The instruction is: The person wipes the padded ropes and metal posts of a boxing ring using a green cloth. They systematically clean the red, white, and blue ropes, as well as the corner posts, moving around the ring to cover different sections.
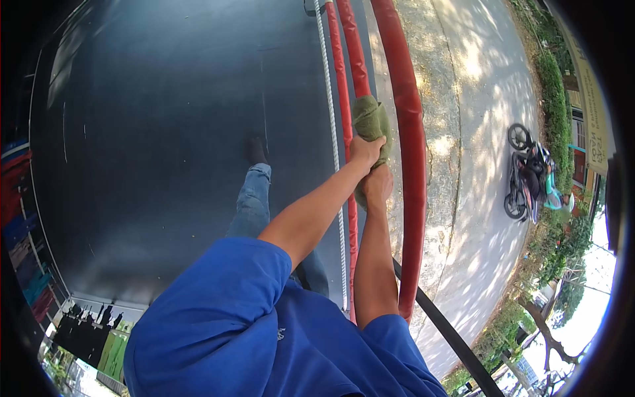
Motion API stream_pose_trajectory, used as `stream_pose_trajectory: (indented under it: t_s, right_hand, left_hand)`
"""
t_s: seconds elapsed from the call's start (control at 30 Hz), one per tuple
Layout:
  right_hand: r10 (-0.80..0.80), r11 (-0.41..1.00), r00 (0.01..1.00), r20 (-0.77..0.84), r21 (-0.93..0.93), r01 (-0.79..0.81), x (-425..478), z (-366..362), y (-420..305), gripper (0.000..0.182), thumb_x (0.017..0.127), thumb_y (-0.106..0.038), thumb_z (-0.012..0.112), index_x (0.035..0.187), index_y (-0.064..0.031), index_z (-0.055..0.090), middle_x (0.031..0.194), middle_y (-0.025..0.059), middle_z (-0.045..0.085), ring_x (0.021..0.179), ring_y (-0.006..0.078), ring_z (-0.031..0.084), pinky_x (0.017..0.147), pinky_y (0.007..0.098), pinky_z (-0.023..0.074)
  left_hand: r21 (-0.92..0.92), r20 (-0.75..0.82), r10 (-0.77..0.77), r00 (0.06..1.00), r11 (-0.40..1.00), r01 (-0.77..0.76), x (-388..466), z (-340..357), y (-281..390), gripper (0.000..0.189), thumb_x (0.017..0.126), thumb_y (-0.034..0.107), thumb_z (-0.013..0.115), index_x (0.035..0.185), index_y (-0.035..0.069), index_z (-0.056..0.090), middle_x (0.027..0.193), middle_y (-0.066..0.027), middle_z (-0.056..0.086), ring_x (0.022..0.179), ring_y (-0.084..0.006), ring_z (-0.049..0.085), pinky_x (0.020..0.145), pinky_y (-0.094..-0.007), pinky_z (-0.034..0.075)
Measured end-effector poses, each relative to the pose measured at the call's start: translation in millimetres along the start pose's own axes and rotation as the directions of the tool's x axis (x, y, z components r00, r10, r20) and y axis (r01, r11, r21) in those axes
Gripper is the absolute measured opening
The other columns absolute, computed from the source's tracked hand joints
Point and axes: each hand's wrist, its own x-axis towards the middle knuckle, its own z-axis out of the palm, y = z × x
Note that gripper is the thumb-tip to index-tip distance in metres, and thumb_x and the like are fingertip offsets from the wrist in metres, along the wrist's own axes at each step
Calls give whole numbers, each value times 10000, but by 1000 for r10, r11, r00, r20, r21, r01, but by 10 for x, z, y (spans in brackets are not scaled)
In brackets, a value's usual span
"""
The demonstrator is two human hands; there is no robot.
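Note:
An olive-green cloth (368,116) is folded around a red padded ring rope (353,47), the one just inside the nearest rope. My left hand (366,153) grips the cloth, its thumb lying across the top. Close behind it, my right hand (379,182) is closed on the same cloth and touches or nearly touches the left. Part of the rope is hidden under the cloth and my hands. Both arms reach in between the nearest thick red padded rope (411,134) and a thinner-looking red rope (342,79) farther down.
A white twisted rope (328,84) runs beside the red ones. The dark ring floor (163,134) spreads left, with my foot (255,150) on it. Outside lie a paved road (486,74), a motorcycle (525,178) with a person, and a hedge (553,94). A black bar (451,330) slants lower right.

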Motion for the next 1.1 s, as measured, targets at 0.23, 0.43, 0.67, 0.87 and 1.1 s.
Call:
stream_pose_trajectory:
  t_s: [0.23,0.43,0.67,0.87,1.1]
  right_hand:
    - [65,996,970,234,-69,-50,149,-6,-498,454,715,-380,731,984,-17,685,959,256,680,948,407,651,799,479,489]
    - [96,995,964,248,-37,-90,-279,-125,-528,585,694,-494,766,1060,-48,666,979,224,690,973,406,642,818,469,487]
    - [-80,997,990,112,1,80,519,-216,-1569,535,743,-467,756,972,5,652,927,243,681,928,418,644,772,487,485]
    - [-84,996,996,24,-22,85,1250,185,-2191,431,751,-362,730,966,2,646,924,249,679,920,426,644,777,493,488]
    - [-180,972,984,11,158,176,1948,278,-3160,413,775,-341,712,985,2,617,982,261,667,965,429,631,818,500,480]
  left_hand:
    - [-100,123,-24,992,994,36,400,-291,313,524,637,174,832,1074,-20,616,1051,-173,678,961,-279,664,852,-377,508]
    - [-95,100,-13,995,995,23,113,-531,552,517,671,174,815,1113,-2,614,1051,-158,688,963,-273,672,859,-363,512]
    - [24,-58,179,982,984,-178,866,-409,1635,484,685,168,795,1088,-30,613,1051,-193,677,961,-307,664,849,-385,513]
    - [57,-51,67,996,996,-64,1633,-476,2357,533,676,208,813,1098,-49,612,1122,-216,652,1040,-334,639,908,-398,490]
    - [-5,-107,73,992,997,-74,2478,-562,3037,530,684,216,812,1093,-58,616,1087,-205,665,992,-308,660,866,-388,510]
